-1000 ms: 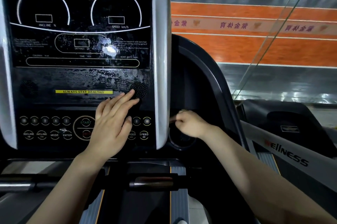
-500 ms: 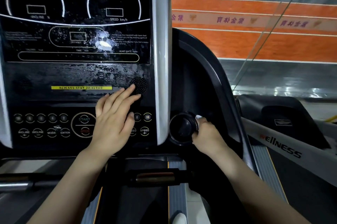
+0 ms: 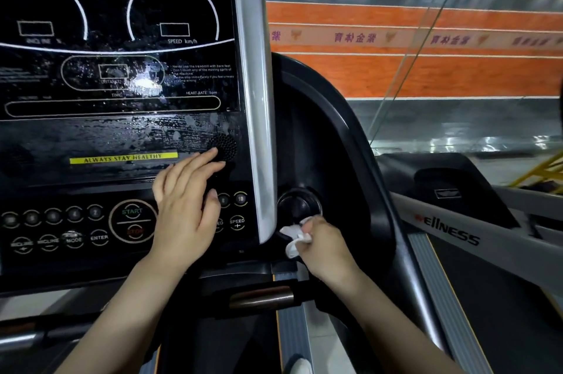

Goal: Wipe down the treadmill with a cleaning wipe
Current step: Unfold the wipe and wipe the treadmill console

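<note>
My right hand (image 3: 327,247), clamped around a crumpled white cleaning wipe (image 3: 295,238), now works at the lower rim of the round black cup well (image 3: 300,204) just right of the treadmill console (image 3: 122,117), centre-right of the frame. Half a second ago this hand sat on the right side of the well; a second ago it was across its upper edge. I judge I am circling the well's rim, with the lower left corner below the silver side trim (image 3: 254,99) coming next.

My left hand (image 3: 185,209) stays flat on the console face, fingers together and spread only slightly, holding nothing, its fingertips beside the round speaker grille (image 3: 224,146) and its palm over the buttons right of the START/STOP ring (image 3: 133,221).

Wet streaks shine across the middle band of the console above the yellow strip (image 3: 123,158), so that face looks already wiped.

The wipe is a bunched wad with no clear long axis; its loose tails poke toward the left of the frame, out of my fist and against the base of the console.
</note>
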A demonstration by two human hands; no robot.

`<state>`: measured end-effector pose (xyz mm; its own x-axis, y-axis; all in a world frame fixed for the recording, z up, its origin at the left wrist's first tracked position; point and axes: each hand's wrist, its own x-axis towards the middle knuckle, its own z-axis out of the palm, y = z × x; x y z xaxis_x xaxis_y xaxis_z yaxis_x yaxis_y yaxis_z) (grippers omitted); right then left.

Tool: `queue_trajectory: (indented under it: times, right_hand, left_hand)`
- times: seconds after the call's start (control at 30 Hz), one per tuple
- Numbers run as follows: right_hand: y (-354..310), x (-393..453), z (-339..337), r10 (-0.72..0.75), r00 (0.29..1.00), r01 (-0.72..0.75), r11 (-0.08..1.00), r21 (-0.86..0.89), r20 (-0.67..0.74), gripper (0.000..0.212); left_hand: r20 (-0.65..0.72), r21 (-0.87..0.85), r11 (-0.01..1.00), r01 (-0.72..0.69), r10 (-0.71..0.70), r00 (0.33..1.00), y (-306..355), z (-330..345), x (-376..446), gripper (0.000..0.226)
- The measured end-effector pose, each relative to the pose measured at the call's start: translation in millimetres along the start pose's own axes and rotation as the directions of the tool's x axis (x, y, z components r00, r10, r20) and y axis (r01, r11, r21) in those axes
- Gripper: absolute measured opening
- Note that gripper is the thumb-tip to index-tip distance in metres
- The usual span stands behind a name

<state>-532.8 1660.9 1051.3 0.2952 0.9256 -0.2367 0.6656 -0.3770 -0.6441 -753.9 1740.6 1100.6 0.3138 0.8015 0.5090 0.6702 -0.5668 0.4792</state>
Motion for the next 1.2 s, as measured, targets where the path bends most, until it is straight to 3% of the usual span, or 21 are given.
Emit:
queue_trajectory:
  times: [0.07, 0.2, 0.37, 0.47, 0.53, 0.67, 0.77, 0.97, 1.07, 1.2]
  right_hand:
    - [-9, -2, 0, -0.044, 0.999, 0.044, 0.998, 0.038, 0.011, 0.027]
    - [-33, 11, -45, -0.093, 0.977, 0.121, 0.983, 0.139, -0.193, 0.027]
    - [-80, 66, -120, -0.356, 0.806, 0.392, 0.920, -0.025, -0.472, 0.023]
    - [-112, 119, -135, -0.560, 0.660, 0.553, 0.813, -0.182, -0.501, 0.022]
    - [-131, 147, -131, -0.630, 0.626, 0.573, 0.771, -0.277, -0.459, 0.021]
    - [-149, 172, -112, -0.728, 0.632, 0.627, 0.682, -0.377, -0.265, 0.042]
    - [-136, 178, -112, -0.752, 0.625, 0.570, 0.622, -0.537, -0.208, 0.058]
    - [-82, 166, -114, -0.644, 0.703, 0.410, 0.713, -0.568, -0.301, 0.052]
    - [-42, 134, -107, -0.651, 0.696, 0.391, 0.698, -0.600, -0.304, 0.058]
    - [-9, 91, -95, -0.592, 0.741, 0.318, 0.725, -0.611, -0.317, 0.064]
  left_hand:
    - [0.026, -0.002, 1.000, -0.020, 0.020, 0.999, 0, -3, 1, 0.045]
    - [0.091, 0.049, 0.997, -0.066, 0.062, 0.994, 1, -10, 11, 0.049]
    - [0.181, 0.170, 0.981, -0.093, 0.062, 0.982, 5, -5, 27, 0.057]
    - [0.208, 0.281, 0.954, -0.105, 0.046, 0.977, 5, 0, 27, 0.061]
    - [0.224, 0.318, 0.941, -0.120, 0.049, 0.973, 4, 1, 27, 0.063]
    - [0.242, 0.312, 0.942, -0.125, 0.049, 0.969, 2, 0, 27, 0.067]
    - [0.246, 0.331, 0.934, -0.137, 0.055, 0.968, 2, 0, 26, 0.067]
    - [0.223, 0.340, 0.934, -0.112, 0.036, 0.974, 2, 2, 25, 0.065]
    - [0.209, 0.349, 0.931, -0.103, 0.030, 0.977, 3, 4, 26, 0.065]
    - [0.198, 0.317, 0.944, -0.087, 0.024, 0.980, 8, 6, 24, 0.064]
